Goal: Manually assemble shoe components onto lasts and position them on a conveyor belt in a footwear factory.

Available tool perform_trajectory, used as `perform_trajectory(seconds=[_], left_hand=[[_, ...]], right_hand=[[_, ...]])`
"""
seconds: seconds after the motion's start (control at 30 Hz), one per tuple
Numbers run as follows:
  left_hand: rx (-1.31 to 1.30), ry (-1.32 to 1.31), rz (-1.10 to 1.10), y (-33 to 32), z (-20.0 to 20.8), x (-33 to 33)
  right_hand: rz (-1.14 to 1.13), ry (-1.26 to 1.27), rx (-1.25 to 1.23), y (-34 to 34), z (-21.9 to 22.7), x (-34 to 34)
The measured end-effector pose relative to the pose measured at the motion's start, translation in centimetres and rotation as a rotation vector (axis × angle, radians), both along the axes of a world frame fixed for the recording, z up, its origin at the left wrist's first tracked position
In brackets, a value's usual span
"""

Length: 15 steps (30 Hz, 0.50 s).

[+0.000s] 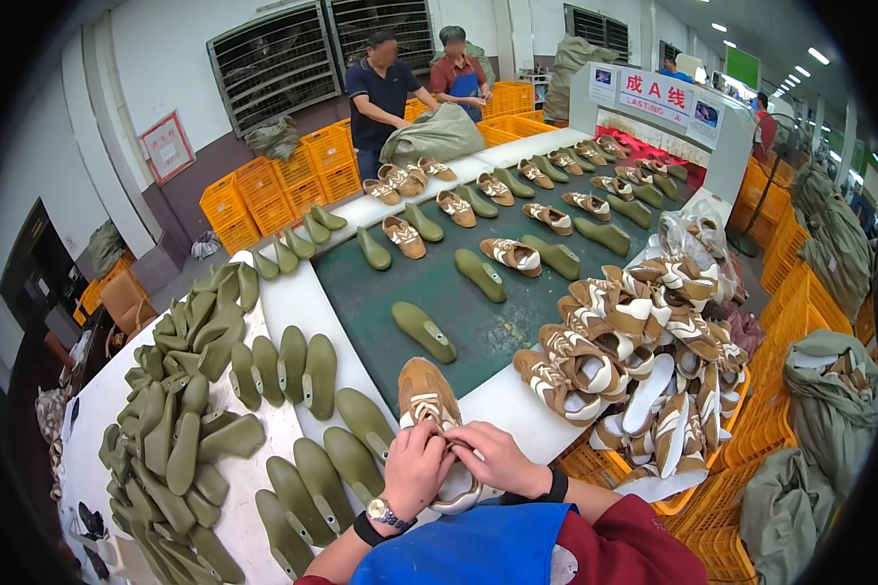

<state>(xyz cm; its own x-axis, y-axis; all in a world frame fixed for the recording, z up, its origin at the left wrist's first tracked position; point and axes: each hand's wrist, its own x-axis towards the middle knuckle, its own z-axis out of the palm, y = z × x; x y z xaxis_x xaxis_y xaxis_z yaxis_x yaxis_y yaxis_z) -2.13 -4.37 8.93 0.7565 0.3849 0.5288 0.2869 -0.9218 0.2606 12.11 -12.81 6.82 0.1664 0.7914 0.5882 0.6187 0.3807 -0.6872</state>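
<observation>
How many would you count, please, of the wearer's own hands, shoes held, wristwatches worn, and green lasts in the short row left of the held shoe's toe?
Left hand and right hand: 2
Held shoe: 1
Wristwatch: 1
Green lasts: 4
Total: 8

"Call it from your spot! On the left?"

"Shoe forms (180, 444) heaped on the side table (98, 414), and more forms (307, 492) in short rows between that heap and my left hand (415, 470)!"

"Right side?"

"Past my right hand (498, 458), loose shoes (624, 312) pile up over a crate (595, 466), with sacks (834, 390) farther right again."

"And straight ahead?"

"My two hands meet on one shoe (426, 385) at the near edge, and beyond it runs the belt (361, 331), forms and shoes strung away from me, a signboard (654, 96) standing across the far end!"

"Behind?"

"Beyond the belt's left ledge (293, 304): two people (376, 112) at a sack (429, 136), stacked crates (327, 151) near them."
</observation>
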Motion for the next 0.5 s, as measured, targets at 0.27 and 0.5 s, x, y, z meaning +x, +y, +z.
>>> perform_trajectory(seconds=[0.27, 0.5], left_hand=[[-0.081, -0.173, -0.13, -0.5, -0.2, 0.1], [-0.175, -0.072, -0.166, 0.0, 0.3, -1.0]], right_hand=[[-0.037, -0.068, -0.057, -0.7, -0.1, -0.2], [0.022, -0.182, -0.138, -2.1, 0.3, 0.2]])
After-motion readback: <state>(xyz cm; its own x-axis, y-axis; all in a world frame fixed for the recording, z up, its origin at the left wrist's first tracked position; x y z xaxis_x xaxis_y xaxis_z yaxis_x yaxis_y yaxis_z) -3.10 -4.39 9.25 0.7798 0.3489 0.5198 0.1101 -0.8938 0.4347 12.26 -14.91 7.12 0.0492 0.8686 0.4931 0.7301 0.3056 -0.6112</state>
